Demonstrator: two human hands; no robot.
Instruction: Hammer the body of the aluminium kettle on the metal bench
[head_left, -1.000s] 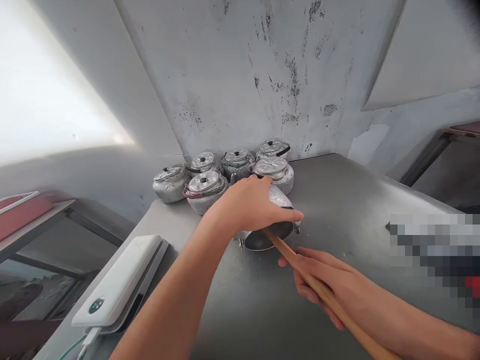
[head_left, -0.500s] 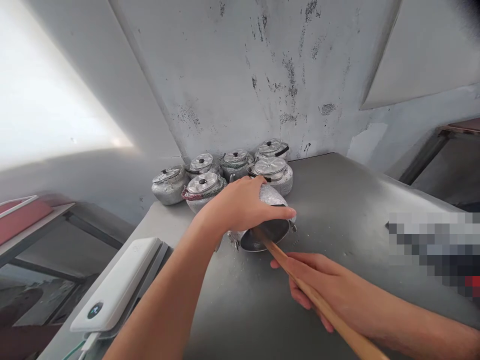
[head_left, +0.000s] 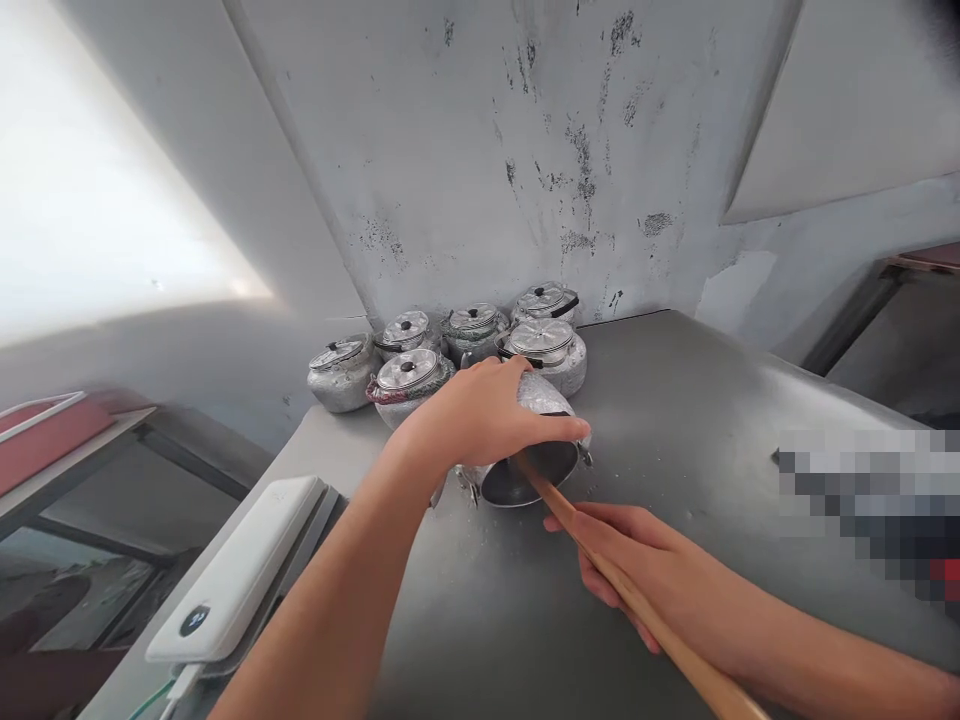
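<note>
A silver metal kettle (head_left: 544,395) lies tipped on its side, its round mouth facing me and its inside dark. My left hand (head_left: 491,405) grips it from above, the thumb along the rim and the other fingers over its far side, partly hidden. In my right hand (head_left: 626,560) is a long wooden stick (head_left: 652,625), its far end inside the kettle's mouth, where the tip is out of sight. The fingers wrap around the stick from below.
Several lidded silver kettles (head_left: 409,372) stand behind, near the stained wall. On the grey metal table (head_left: 465,600), a white power bank (head_left: 240,570) with a cable lies at the left. A pixelated patch covers something at the right edge.
The view has shifted very slightly. Both hands keep their holds, and the stick has moved only a little within the kettle's mouth.
</note>
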